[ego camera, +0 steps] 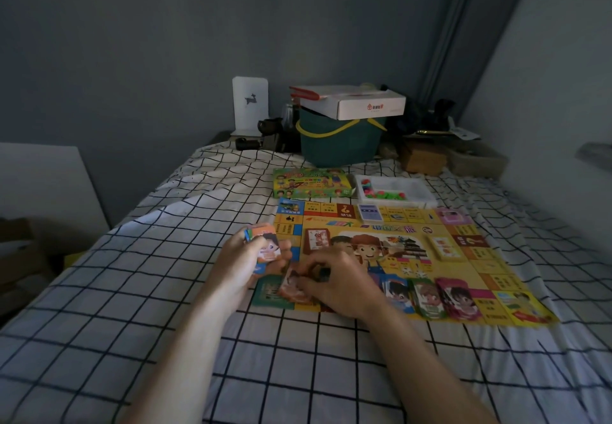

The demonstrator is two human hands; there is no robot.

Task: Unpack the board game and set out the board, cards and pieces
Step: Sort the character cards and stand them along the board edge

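The yellow game board (477,271) lies flat on the checked bedsheet. My left hand (238,268) holds a small stack of character cards (266,248) at the board's left edge. My right hand (334,279) pinches one character card (291,286) down on the board's near left corner. Three more character cards (427,296) lie in a row along the near edge. Card decks rest on the board: a blue one (369,213) at the far edge, a red-backed one (318,239) and a yellow one (445,247). The green game box (309,183) and a white tray (424,196) of coloured pieces sit behind the board.
A dark green basket (337,145) with a yellow handle carries a white carton (361,102) at the bed's far end. A white device (250,105), bottles and brown boxes (424,158) crowd that end. Walls close in behind and on the right; a white panel (43,185) stands left.
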